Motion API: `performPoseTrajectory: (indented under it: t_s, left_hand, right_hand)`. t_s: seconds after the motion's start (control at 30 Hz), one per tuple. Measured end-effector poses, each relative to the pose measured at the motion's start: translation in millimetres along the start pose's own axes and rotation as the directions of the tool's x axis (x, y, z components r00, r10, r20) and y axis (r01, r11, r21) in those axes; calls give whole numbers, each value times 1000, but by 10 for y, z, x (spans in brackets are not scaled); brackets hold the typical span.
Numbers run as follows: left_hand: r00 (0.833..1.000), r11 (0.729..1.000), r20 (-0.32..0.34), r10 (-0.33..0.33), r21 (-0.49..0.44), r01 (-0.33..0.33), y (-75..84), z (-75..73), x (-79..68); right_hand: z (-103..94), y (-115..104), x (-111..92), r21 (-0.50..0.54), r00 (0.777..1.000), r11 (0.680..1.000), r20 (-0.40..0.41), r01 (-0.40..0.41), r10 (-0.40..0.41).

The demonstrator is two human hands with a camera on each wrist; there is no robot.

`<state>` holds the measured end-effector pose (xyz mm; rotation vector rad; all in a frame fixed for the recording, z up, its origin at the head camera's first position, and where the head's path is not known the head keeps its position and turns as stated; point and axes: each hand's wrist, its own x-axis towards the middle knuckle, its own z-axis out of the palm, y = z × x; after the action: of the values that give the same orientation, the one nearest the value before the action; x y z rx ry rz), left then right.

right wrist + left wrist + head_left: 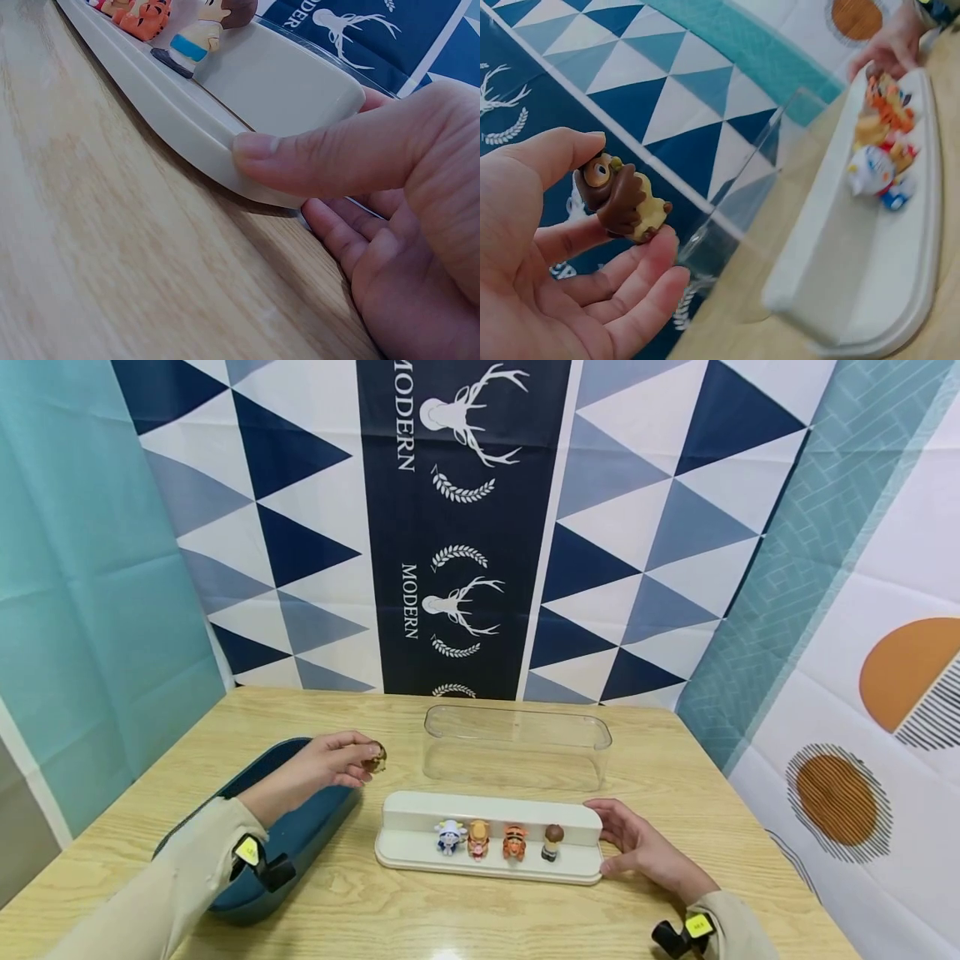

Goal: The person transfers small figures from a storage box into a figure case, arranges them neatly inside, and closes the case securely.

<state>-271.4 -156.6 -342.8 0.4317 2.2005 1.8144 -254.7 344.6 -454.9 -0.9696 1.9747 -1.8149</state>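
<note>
My left hand (330, 764) pinches a small brown and cream owl figurine (622, 196) between thumb and fingers, over the far end of a dark blue bin. At the right end of a white stepped display base (412, 853), my right hand (645, 847) grips it, thumb on the front rim and fingers round behind. Along the base's lower step stand a blue-and-white horned figurine (450, 837), an orange-yellow one with a pink figure in front (477, 841), an orange striped tiger figurine (513, 842) and a brown-haired boy figurine (552, 842).
The dark blue oblong bin (330, 827) stands on the left, under my left forearm. Behind the base sits a clear plastic cover (517, 764). All rest on a light wooden table (390, 918) with patterned cloths hanging behind and at the sides.
</note>
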Motion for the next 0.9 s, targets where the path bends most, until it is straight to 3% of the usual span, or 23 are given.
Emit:
performPoseTrajectory:
  t_s: [0.23,0.47,0.6,0.9]
  left_hand:
    - [992,995,111,-52,-76,61,-143,180,-16]
    - [974,993,211,-87,-62,102,-279,349,-16]
    - [967,991,225,-123,-22,131,-378,440,-11]
    - [976,993,195,-101,79,87,-484,612,-16]
  right_hand:
    - [15,24,-10,7,1000,1000,0,-14,14]
    - [17,19,-7,-1,1000,1000,-1,-1,1]
    - [18,16,3,-11,1000,1000,-8,-3,3]
    - [9,17,8,-13,1000,1000,-8,-4,4]
